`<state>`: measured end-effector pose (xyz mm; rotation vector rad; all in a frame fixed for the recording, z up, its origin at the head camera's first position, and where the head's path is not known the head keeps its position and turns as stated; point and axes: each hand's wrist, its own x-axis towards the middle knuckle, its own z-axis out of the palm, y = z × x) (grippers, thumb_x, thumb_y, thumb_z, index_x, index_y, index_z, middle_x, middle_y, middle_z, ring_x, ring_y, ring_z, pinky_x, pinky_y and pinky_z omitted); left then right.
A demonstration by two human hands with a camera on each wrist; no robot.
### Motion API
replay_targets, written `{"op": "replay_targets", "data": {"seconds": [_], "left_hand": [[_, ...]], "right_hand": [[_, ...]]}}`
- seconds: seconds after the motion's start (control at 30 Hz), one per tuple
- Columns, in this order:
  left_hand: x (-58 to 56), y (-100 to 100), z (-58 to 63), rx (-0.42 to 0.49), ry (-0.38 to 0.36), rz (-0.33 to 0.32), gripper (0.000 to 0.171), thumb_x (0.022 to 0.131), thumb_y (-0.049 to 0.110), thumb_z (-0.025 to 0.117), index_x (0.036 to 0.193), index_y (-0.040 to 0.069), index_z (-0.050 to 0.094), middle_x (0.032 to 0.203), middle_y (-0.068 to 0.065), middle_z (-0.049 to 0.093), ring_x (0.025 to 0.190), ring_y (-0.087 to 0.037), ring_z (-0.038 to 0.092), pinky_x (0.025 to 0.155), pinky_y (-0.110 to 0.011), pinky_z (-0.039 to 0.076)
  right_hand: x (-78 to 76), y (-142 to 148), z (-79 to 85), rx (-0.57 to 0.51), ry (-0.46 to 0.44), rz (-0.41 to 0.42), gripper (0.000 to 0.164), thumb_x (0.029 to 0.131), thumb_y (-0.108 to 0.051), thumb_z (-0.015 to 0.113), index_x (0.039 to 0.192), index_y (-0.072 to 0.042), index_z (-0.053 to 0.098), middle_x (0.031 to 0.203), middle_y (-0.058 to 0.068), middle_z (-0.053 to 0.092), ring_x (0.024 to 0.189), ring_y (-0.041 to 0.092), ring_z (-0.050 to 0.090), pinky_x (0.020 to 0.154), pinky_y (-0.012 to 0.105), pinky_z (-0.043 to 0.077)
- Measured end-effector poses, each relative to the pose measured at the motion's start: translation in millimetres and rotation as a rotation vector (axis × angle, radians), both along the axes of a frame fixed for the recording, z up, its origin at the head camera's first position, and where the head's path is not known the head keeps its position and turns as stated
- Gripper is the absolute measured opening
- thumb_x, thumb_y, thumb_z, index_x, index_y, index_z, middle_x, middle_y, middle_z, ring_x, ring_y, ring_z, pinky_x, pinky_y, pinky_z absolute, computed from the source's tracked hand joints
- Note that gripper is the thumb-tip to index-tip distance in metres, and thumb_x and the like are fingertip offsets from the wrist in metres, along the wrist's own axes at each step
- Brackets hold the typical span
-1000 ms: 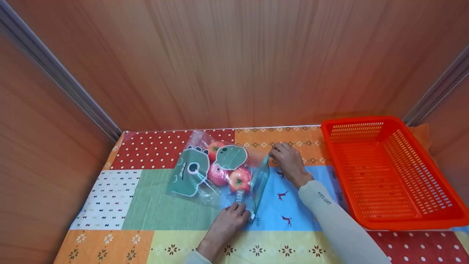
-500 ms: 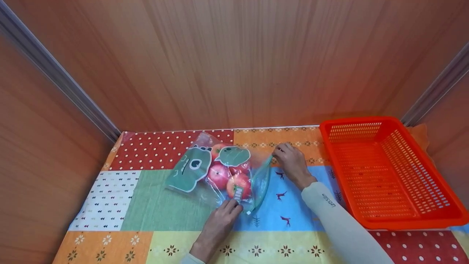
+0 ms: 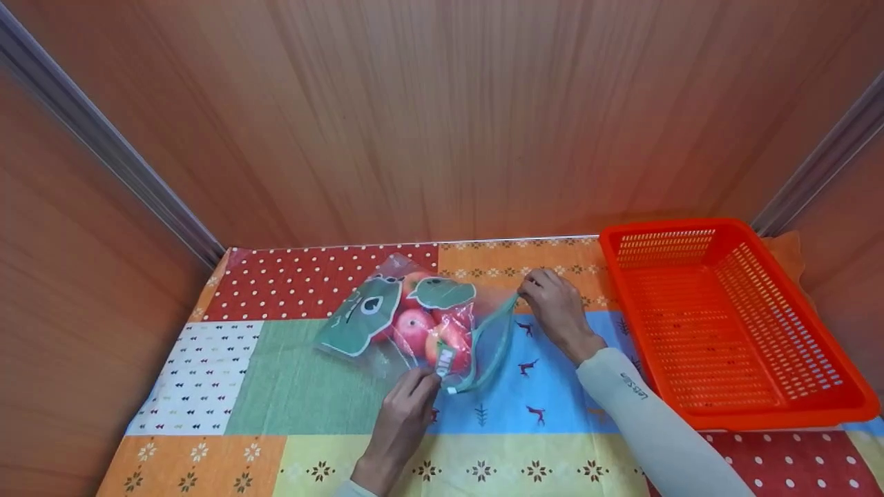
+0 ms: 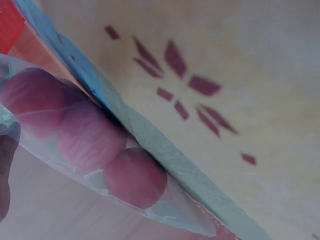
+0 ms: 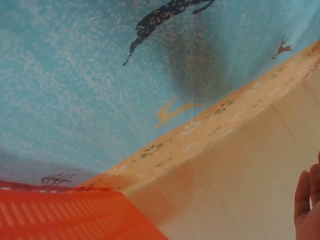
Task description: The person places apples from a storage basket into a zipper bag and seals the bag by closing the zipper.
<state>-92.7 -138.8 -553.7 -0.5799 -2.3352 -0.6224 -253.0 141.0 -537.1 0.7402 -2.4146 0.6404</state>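
Observation:
A clear slider-zip bag (image 3: 356, 324) with a green cartoon print lies on the cloth, its mouth to the right and gaping. Several red apples (image 3: 414, 331) are inside it, bunched near the middle. My left hand (image 3: 400, 417) pinches the near edge of the bag beside the white slider (image 3: 452, 391). At the far end of the green zip strip (image 3: 511, 324), my right hand (image 3: 556, 307) pinches the corner. The left wrist view has apples (image 4: 90, 137) through the plastic, with my left hand (image 4: 5, 175) at its edge. Only fingers of my right hand (image 5: 307, 200) enter the right wrist view.
An orange-red plastic basket (image 3: 625, 331) with slotted walls stands at the right, close to my right forearm. A patchwork-patterned cloth (image 3: 311, 400) covers the table. Wood-grain panels (image 3: 414, 124) rise behind it and at both sides.
My left hand has shifted a little away and to the left with the near end of the mouth. My right hand has moved slightly right, and the mouth gapes wider. The apples have rolled slightly.

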Motion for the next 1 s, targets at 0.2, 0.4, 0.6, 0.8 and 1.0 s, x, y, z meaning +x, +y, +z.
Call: {"op": "replay_targets", "data": {"seconds": [0.2,0.4,0.6,0.8,1.0], "left_hand": [[0.1,1,9.3,0.157,-0.055,0.023,0.031,0.082,-0.009,0.085,0.104,0.010,0.075,0.096,-0.001,0.067,0.089,-0.016,0.073,0.080,-0.033,0.064],[-0.4,2,18.9,0.251,-0.090,0.067,0.031,0.084,-0.009,0.083,0.108,0.009,0.076,0.100,0.000,0.069,0.095,-0.019,0.075,0.082,-0.036,0.063],[-0.7,0,28.4,0.346,-0.099,0.062,0.030,0.086,-0.013,0.079,0.106,0.009,0.075,0.099,0.000,0.069,0.090,-0.019,0.073,0.082,-0.031,0.063],[-3.4,-1,35.5,0.449,-0.078,0.036,0.026,0.088,-0.015,0.075,0.103,0.006,0.074,0.095,-0.002,0.068,0.087,-0.019,0.074,0.080,-0.020,0.061],[-6.1,-1,42.6,0.521,-0.067,0.021,0.027,0.088,-0.018,0.074,0.102,0.006,0.073,0.095,-0.003,0.069,0.088,-0.015,0.074,0.074,-0.029,0.064]], "right_hand": [[5.6,4,7.3,-0.027,-0.036,-0.019,0.007,0.096,-0.011,0.078,0.102,-0.014,0.080,0.104,0.004,0.070,0.096,0.023,0.065,0.089,0.042,0.063],[11.0,7,16.3,-0.054,-0.083,-0.064,0.007,0.096,-0.011,0.078,0.103,-0.014,0.081,0.107,0.006,0.071,0.099,0.026,0.066,0.092,0.047,0.062],[17.9,12,26.7,-0.082,-0.124,-0.101,0.007,0.096,-0.012,0.078,0.101,-0.016,0.081,0.109,0.004,0.071,0.099,0.024,0.066,0.094,0.046,0.061],[25.1,18,35.9,-0.067,-0.145,-0.135,0.007,0.097,-0.014,0.078,0.102,-0.015,0.081,0.108,0.004,0.071,0.097,0.023,0.065,0.095,0.046,0.061],[29.5,25,41.5,-0.046,-0.127,-0.141,0.006,0.096,-0.013,0.077,0.101,-0.012,0.081,0.104,0.005,0.070,0.096,0.025,0.064,0.090,0.046,0.062]]}}
